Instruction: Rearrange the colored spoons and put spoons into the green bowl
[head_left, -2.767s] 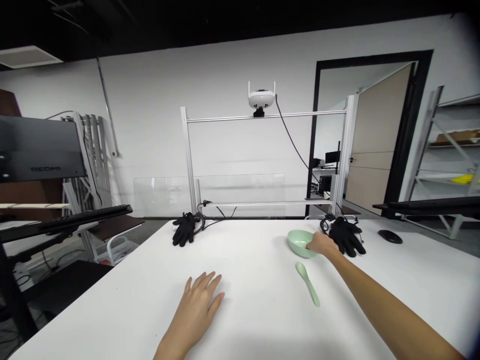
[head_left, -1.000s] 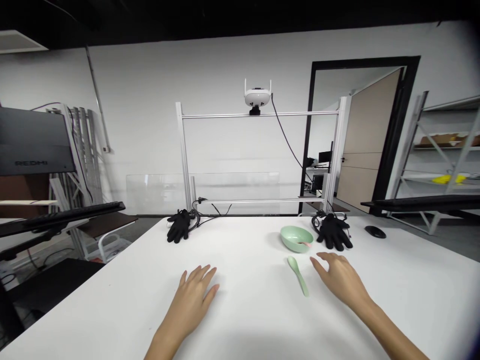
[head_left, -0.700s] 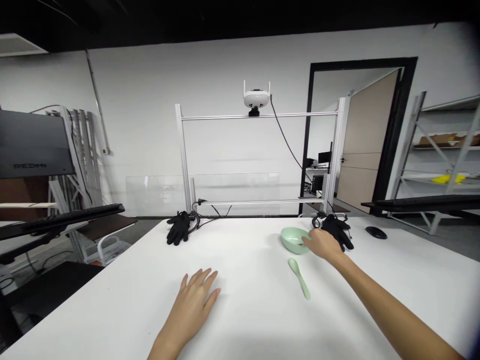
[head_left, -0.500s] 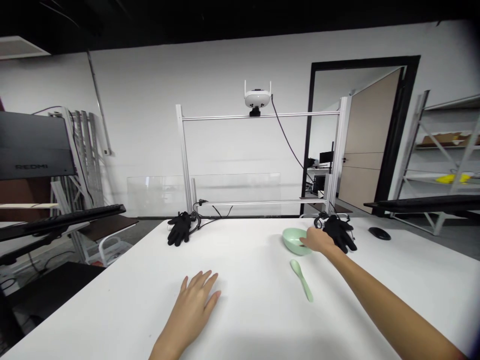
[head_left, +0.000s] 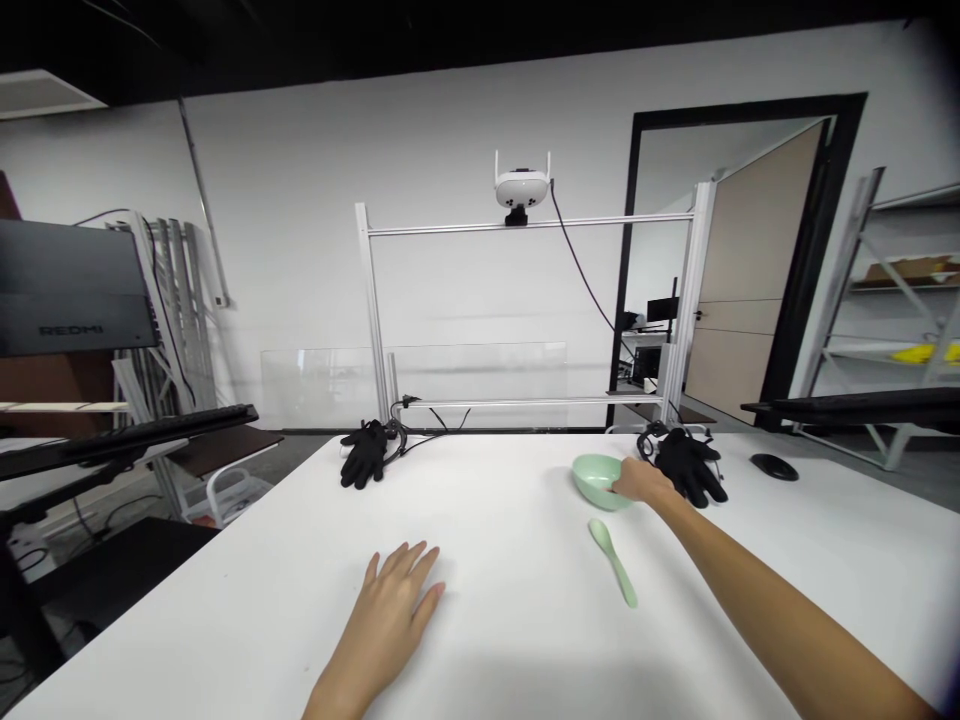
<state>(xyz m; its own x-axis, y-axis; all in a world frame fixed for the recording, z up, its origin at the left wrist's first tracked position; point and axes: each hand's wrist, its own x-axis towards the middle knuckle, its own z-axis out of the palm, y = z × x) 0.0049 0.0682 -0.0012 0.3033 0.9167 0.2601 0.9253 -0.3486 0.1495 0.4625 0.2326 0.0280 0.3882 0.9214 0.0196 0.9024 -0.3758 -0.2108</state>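
Observation:
My left hand (head_left: 397, 600) lies flat on the white table (head_left: 510, 640), palm down, fingers spread, holding nothing. My right arm stretches forward. My right hand (head_left: 642, 482) rests at the right rim of a pale green bowl (head_left: 594, 480). Its fingers curl over the rim into the bowl, and what they hold, if anything, is hidden. A pale green spoon (head_left: 613, 560) lies on the table just in front of the bowl, untouched. A black glove (head_left: 694, 466) lies directly behind my right hand.
A second black glove (head_left: 364, 453) with cables lies at the far left of the table. A black mouse (head_left: 774, 466) sits at the far right. An aluminium frame (head_left: 525, 225) carrying a white camera stands along the back edge. A monitor and a keyboard arm are on the left.
A second ago my right hand lay open on the table beside the spoon. It has since reached forward to the bowl's rim. My left hand has stayed put.

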